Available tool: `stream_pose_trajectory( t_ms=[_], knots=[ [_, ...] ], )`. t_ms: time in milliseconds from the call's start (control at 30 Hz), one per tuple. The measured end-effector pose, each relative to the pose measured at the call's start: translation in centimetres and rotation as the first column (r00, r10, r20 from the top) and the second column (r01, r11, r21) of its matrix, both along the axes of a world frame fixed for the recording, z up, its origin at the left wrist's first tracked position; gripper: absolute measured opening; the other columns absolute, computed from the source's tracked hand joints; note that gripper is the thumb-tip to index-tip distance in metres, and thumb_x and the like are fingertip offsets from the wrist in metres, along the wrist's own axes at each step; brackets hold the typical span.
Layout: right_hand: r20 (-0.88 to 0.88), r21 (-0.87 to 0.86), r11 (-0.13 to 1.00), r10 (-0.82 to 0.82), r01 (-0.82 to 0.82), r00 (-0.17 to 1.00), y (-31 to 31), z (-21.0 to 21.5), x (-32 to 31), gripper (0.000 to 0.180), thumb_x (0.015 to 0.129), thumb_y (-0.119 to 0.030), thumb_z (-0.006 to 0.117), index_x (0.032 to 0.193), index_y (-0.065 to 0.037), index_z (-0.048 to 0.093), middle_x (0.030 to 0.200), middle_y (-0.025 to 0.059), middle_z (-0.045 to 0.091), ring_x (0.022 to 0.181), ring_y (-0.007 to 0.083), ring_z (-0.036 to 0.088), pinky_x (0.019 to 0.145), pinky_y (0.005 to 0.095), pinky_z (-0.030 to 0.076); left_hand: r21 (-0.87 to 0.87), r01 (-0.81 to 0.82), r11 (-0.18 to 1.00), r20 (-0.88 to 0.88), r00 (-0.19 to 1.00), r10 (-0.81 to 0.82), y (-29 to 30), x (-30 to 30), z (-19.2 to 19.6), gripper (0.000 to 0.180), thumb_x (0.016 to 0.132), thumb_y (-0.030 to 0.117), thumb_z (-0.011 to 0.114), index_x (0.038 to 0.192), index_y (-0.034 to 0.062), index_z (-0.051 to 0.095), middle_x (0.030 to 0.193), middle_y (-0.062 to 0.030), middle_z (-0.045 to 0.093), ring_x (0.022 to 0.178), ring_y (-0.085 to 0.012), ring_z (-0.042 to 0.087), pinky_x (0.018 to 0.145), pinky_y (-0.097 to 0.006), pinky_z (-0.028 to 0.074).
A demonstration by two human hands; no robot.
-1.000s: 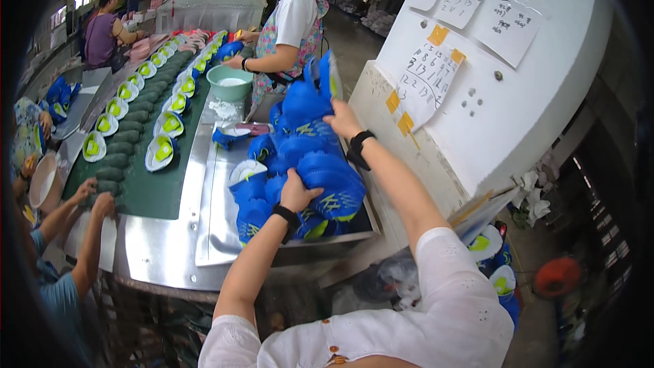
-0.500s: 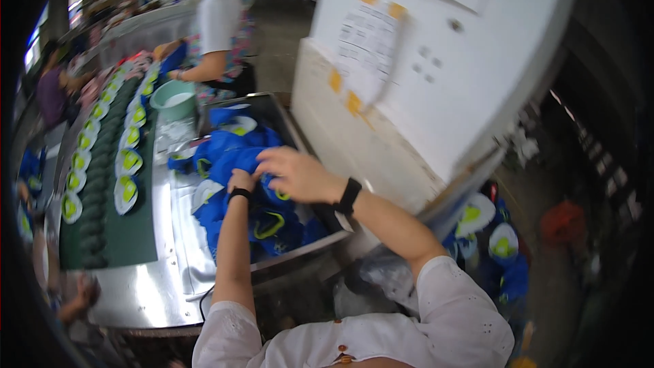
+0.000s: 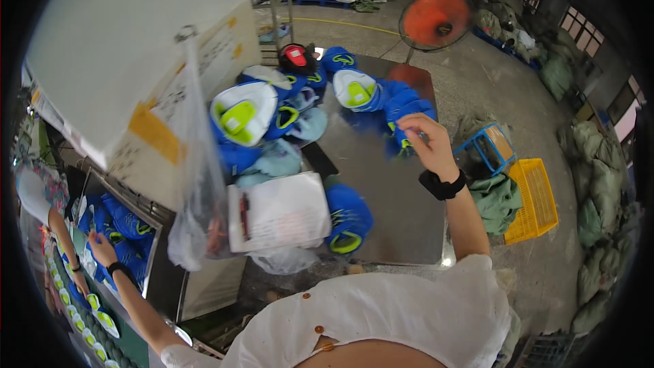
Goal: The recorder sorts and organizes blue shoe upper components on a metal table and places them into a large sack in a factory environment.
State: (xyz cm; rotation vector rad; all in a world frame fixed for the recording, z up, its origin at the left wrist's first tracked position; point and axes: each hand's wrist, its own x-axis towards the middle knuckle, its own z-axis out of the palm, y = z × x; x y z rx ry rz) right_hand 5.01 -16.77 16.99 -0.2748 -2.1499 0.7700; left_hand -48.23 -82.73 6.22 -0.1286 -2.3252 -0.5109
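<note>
My right hand (image 3: 429, 146) reaches over a grey metal table (image 3: 402, 211), fingers apart and curved, at the near end of a row of blue shoes (image 3: 409, 105). I cannot tell whether the fingertips touch the closest shoe. At the far left, my left hand (image 3: 103, 251) is spread over blue shoes (image 3: 126, 221) in a metal bin (image 3: 158, 232); nothing shows in its grasp. A blue shoe with a white and lime bottom (image 3: 243, 114) lies in a pile on the table's left side. Another single blue shoe (image 3: 347, 215) lies beside some white papers (image 3: 286, 211).
A clear plastic bag (image 3: 194, 163) hangs by a white panel (image 3: 116, 48). A dark flat object (image 3: 319, 159) lies near the papers. Right of the table stand a blue-framed stool (image 3: 487, 150) and a yellow crate (image 3: 535, 197). A co-worker's arm (image 3: 65, 238) is beyond the bin.
The view has swung right, bringing the table with shoes close. My right hand has left the bin and moved right over the table; my left hand stays at the bin.
</note>
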Motion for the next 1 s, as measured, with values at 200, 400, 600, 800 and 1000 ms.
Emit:
stream_pose_trajectory(
  t_ms=[200, 400, 600, 800, 1000],
  knots=[
    [0.630, 0.080, 0.867, -0.427, 0.493, 0.649, 16.4, -23.0, 15.3, 0.057, 0.070, -0.022, 0.064, 0.120, -0.004, 0.042, 0.119, 0.0146, 0.048, 0.103, 0.0328, 0.050, 0.087, 0.0371, 0.041, 0.151, 0.625, 0.766, -0.402, 0.746, -0.530, 25.2, 17.5, 10.3, 0.017, 0.084, 0.004, 0.049, 0.100, 0.0017, 0.054, 0.096, -0.0081, 0.058, 0.088, -0.0175, 0.055, 0.077, -0.029, 0.043],
    [0.837, 0.186, 0.805, -0.430, 0.563, 0.338, 16.9, -26.5, 9.9, 0.081, 0.067, -0.036, 0.068, 0.133, -0.015, 0.026, 0.141, 0.0108, 0.015, 0.128, 0.0387, 0.014, 0.091, 0.0623, 0.028, -0.268, 0.938, 0.219, 0.293, 0.296, -0.909, 55.8, 30.3, 8.8, 0.024, 0.068, -0.005, 0.051, 0.088, 0.0051, 0.058, 0.093, -0.0120, 0.059, 0.082, -0.0298, 0.058, 0.068, -0.034, 0.049],
    [0.965, 0.188, 0.836, -0.255, 0.516, 0.062, 18.7, -26.8, 7.7, 0.060, 0.070, -0.044, 0.065, 0.122, -0.021, 0.047, 0.142, 0.0103, 0.014, 0.128, 0.0425, 0.006, 0.086, 0.0709, 0.024, -0.314, 0.937, 0.154, 0.503, 0.302, -0.810, 74.0, 32.4, -5.2, 0.040, 0.072, 0.014, 0.056, 0.111, 0.0119, 0.046, 0.093, -0.0109, 0.055, 0.072, -0.0325, 0.058, 0.061, -0.042, 0.047],
    [0.936, 0.287, 0.825, -0.349, 0.486, 0.038, 18.2, -30.5, 7.5, 0.039, 0.086, -0.034, 0.038, 0.121, -0.020, 0.049, 0.141, 0.0154, 0.012, 0.124, 0.0520, 0.004, 0.077, 0.0754, 0.024, -0.195, 0.887, 0.419, 0.551, 0.452, -0.701, 87.2, 33.7, -6.4, 0.061, 0.077, 0.025, 0.058, 0.128, 0.0115, 0.027, 0.097, -0.0197, 0.058, 0.081, -0.0360, 0.058, 0.070, -0.044, 0.046],
    [0.939, 0.306, 0.843, -0.343, 0.443, 0.004, 17.8, -29.4, 4.8, 0.040, 0.085, -0.026, 0.039, 0.119, -0.010, 0.050, 0.137, 0.0183, 0.014, 0.121, 0.0562, 0.006, 0.076, 0.0737, 0.028, -0.190, 0.877, 0.442, 0.681, 0.442, -0.584, 92.4, 29.3, -10.1, 0.042, 0.080, 0.034, 0.053, 0.109, 0.0036, 0.050, 0.087, -0.0197, 0.061, 0.084, -0.0356, 0.059, 0.075, -0.043, 0.045]
  ],
)
